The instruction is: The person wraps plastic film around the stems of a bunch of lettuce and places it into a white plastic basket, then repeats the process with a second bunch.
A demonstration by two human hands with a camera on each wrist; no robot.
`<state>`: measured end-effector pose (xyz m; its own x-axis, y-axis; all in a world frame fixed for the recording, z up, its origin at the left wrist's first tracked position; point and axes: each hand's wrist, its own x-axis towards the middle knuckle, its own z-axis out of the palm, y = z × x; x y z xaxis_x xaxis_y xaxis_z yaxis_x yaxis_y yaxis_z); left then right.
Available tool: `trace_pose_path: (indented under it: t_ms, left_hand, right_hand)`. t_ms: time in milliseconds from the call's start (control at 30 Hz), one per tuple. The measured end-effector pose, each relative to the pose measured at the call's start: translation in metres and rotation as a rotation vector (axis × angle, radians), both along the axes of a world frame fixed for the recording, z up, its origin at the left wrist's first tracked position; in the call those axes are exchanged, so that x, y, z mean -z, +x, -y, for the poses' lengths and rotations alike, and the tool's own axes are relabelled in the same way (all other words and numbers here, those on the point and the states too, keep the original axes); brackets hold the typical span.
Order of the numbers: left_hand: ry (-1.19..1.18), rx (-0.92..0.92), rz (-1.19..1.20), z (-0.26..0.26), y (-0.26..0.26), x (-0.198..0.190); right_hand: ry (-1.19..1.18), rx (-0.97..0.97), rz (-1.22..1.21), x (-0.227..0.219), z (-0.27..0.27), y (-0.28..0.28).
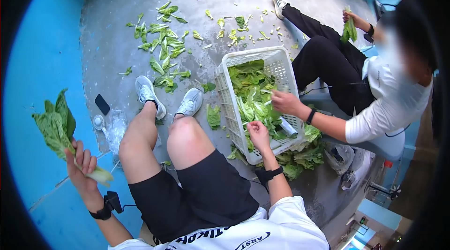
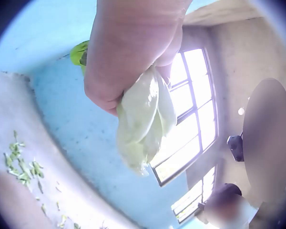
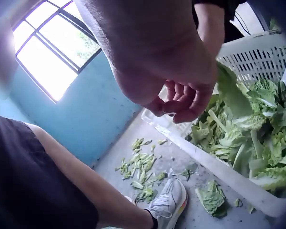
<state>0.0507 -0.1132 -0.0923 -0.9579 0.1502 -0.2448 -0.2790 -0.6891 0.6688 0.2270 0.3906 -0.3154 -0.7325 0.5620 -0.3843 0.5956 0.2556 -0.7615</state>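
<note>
In the head view my left hand (image 1: 82,168) grips a leafy green vegetable (image 1: 55,125) near its pale base, raised at the left side. The left wrist view shows that white base (image 2: 145,117) poking out below the left hand (image 2: 133,52). My right hand (image 1: 259,136) is over the near side of a white crate (image 1: 225,95) of loose green leaves (image 1: 253,93). Its fingers are curled in with the thumb against them in the right wrist view, where the hand (image 3: 157,62) shows no leaf in its grasp; whether a tiny pale bit lies between the fingertips is unclear.
Leaf pieces (image 1: 164,43) lie scattered on the floor ahead. A phone (image 1: 101,104) and a clear plastic bag (image 1: 116,130) lie left of my feet. Across the crate sits another person (image 1: 389,104), one hand over the crate, the other holding a leaf. More leaves (image 1: 300,156) lie beside the crate.
</note>
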Motion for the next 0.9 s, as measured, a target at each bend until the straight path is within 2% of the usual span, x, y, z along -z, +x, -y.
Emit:
trace_pose_path:
  t_ms: [67, 133, 167, 233, 300, 367, 400, 500, 667, 733, 800, 900]
  left_hand:
    - [-0.006, -0.063, 0.016, 0.005, 0.007, 0.004]
    - [-0.023, -0.124, 0.018, 0.010, 0.013, 0.009]
    - [-0.029, -0.126, 0.018, 0.011, 0.014, 0.010]
    - [-0.061, -0.201, 0.051, 0.010, 0.018, 0.011]
    - [-0.068, -0.195, 0.046, 0.009, 0.022, 0.012]
    - [-0.078, -0.183, 0.048, 0.013, 0.022, 0.012]
    - [-0.073, -0.177, 0.037, 0.015, 0.023, 0.013]
    - [-0.062, -0.193, 0.036, 0.018, 0.025, 0.015]
    - [-0.072, -0.242, 0.056, 0.016, 0.021, 0.012]
    - [-0.085, -0.274, 0.051, 0.007, 0.019, 0.009]
    - [-0.072, -0.262, 0.051, -0.002, 0.017, 0.005]
    - [-0.041, -0.212, 0.055, -0.014, 0.012, 0.001]
  right_hand:
    - [0.043, -0.020, -0.011, 0.035, -0.012, -0.009]
    - [0.143, 0.091, 0.032, 0.053, -0.022, -0.031]
    - [0.282, 0.064, 0.088, 0.061, -0.028, -0.041]
    - [0.337, 0.098, 0.150, 0.092, -0.041, -0.059]
    - [0.385, 0.143, 0.223, 0.116, -0.050, -0.070]
    - [0.534, -0.004, 0.347, 0.126, -0.052, -0.080]
    - [0.527, -0.002, 0.351, 0.126, -0.050, -0.085]
    - [0.545, -0.223, 0.571, 0.125, -0.049, -0.089]
    - [0.533, -0.238, 0.550, 0.146, -0.061, -0.077]
    - [0.527, -0.276, 0.517, 0.140, -0.066, -0.075]
    - [0.435, -0.210, 0.494, 0.129, -0.070, -0.069]
    - [0.445, -0.177, 0.423, 0.104, -0.075, -0.057]
